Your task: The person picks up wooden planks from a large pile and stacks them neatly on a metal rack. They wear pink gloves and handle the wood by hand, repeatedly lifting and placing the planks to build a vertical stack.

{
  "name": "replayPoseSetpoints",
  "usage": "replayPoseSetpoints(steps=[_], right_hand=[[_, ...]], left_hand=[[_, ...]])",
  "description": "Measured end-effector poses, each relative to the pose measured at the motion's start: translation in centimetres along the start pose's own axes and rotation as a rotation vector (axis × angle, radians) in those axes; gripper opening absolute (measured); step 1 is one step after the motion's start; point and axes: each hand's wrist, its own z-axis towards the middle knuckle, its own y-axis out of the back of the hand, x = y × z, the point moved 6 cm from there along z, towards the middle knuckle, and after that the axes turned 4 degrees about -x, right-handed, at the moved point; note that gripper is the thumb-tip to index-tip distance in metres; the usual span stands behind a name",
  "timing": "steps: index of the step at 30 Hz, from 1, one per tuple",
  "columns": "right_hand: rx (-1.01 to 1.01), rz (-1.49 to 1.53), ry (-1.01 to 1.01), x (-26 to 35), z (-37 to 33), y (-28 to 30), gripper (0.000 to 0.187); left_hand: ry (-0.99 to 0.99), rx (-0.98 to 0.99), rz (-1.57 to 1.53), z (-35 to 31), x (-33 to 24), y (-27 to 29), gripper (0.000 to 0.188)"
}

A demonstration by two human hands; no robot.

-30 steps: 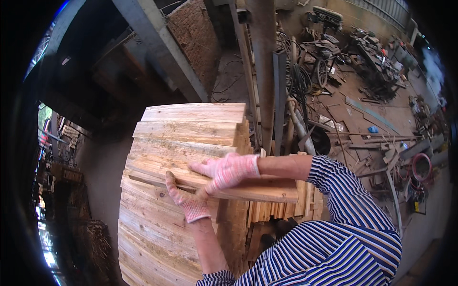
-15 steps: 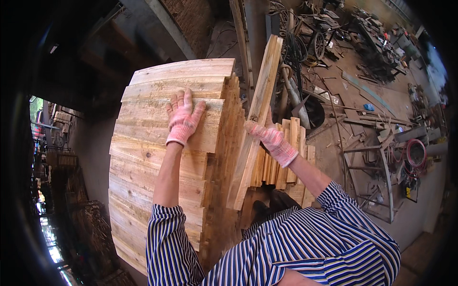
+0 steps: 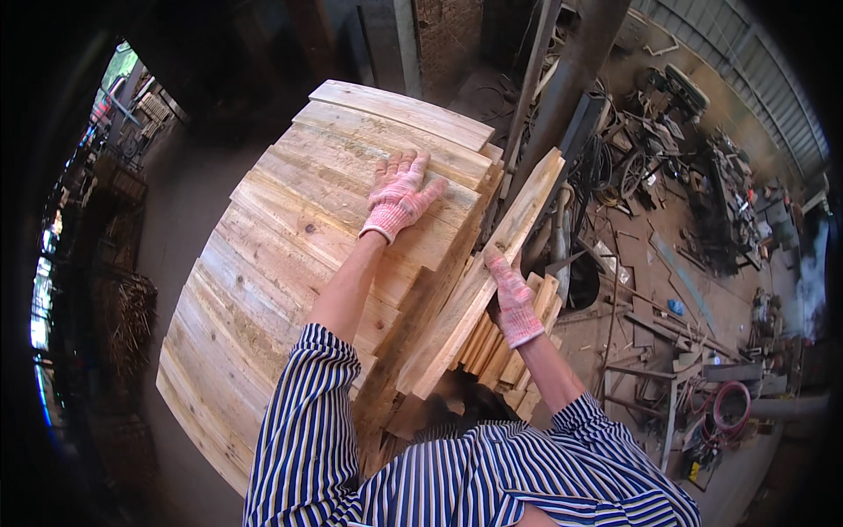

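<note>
One loose plank [image 3: 470, 299] slanted just beside the right side of the stack of boards [image 3: 285, 250], grasped in the gloved right hand [image 3: 513, 297] near the narrow wood pieces [image 3: 486, 345], while the gloved left hand [image 3: 399, 195] lay palm down, fingers spread and grasping nothing, on the stack's top.

No words, numbers, labels or signs can be read here.
</note>
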Motion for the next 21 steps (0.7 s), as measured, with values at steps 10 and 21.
replayPoseSetpoints(steps=[10, 21], right_hand=[[0.016, -0.203, 0.107, 1.8, -0.3, 0.4, 0.104], [0.017, -0.251, -0.017, 1.5, 6.1, -3.2, 0.117]], left_hand=[[0.071, -0.239, -0.285, 9.2, 5.0, 2.8, 0.058], [-0.159, 0.030, 0.119, 23.4, 1.2, -3.4, 0.062]])
